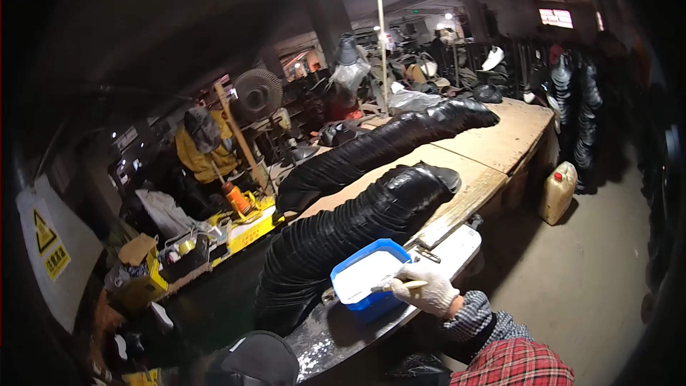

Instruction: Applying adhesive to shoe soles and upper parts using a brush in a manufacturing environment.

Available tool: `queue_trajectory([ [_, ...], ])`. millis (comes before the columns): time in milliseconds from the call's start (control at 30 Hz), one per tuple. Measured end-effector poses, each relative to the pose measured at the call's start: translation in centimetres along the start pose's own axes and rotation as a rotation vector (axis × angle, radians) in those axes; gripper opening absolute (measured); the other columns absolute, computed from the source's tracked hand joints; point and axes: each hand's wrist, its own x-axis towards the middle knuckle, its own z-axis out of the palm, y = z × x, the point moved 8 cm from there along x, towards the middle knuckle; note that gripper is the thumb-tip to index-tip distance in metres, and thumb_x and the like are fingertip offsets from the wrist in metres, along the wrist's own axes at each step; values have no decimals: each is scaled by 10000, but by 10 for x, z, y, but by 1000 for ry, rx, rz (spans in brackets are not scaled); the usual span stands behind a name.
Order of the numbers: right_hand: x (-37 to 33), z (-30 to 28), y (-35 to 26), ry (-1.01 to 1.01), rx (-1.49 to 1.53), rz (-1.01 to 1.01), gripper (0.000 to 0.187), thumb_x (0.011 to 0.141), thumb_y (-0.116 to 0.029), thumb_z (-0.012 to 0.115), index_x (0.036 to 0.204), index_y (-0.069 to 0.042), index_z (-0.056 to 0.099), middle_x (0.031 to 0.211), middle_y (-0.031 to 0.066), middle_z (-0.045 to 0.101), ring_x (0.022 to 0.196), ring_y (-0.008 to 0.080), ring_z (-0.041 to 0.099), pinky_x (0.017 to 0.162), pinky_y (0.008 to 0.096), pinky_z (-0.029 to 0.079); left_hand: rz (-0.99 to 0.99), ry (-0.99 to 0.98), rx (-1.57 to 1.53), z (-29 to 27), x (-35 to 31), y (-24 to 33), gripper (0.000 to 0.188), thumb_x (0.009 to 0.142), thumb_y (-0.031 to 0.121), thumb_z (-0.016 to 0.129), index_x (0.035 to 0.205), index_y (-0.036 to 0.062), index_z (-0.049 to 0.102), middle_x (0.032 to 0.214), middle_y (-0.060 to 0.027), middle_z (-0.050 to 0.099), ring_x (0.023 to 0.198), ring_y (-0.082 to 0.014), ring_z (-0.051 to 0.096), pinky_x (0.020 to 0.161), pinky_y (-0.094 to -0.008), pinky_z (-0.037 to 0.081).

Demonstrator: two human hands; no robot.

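A: Read clock positions from the centre of the view. Largest item?

B: Wooden worktop (pixel 493 132), 2 o'clock.

A: Next?

B: Two long rows of overlapping black pieces. The near row (pixel 357 218) runs from centre toward 7 o'clock; the far row (pixel 386 132) lies on the worktop toward 1 o'clock.

A: Smaller items?

B: Plastic jug (pixel 557 196), red-capped, on the floor, 3 o'clock. Blue tub (pixel 379 306), white contents inside, between 5 and 6 o'clock, just beside the near row.

A: Hand status?

B: Right hand (pixel 430 292), gloved, 5 o'clock: fingers grasping a brush (pixel 414 284). Left hand: out of view; finger state cannot be told.

A: Brush location?

B: Its working end points to 9 o'clock, at the tub's white contents; depth of contact is unclear.
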Motion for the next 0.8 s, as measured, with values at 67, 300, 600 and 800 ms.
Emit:
queue_trajectory([
  [67,4,9,-34,-12,161,-38,43,862,-89,686,886,-54,687,713,43,643,665,135,631,606,285,509,-7,71,-24,-27,-17,-7,547,924,-61,504,1450,24,380,1395,-139,497,1264,-267,512,1034,-376,464],
  [300,14,153,-81,-510,378,-188,221,924,-109,658,1095,29,644,893,94,663,797,141,614,708,282,502,-31,160,-116,-84,-52,-18,565,910,-86,511,1450,22,384,1412,-139,483,1279,-270,499,1042,-381,457],
  [600,2,255,-117,-584,476,-168,275,902,-127,673,1110,49,631,923,131,684,814,212,676,749,305,544,-13,350,-197,-126,-74,-42,440,905,-91,511,1337,-6,531,1281,-117,601,1151,-236,593,983,-364,493],
  [800,2,318,-71,-583,761,256,250,928,-133,655,1102,46,649,977,95,693,876,126,640,764,254,513,112,472,-50,-163,-79,-48,413,918,-37,532,1328,8,515,1201,-126,623,1002,-229,637,786,-358,551],
])
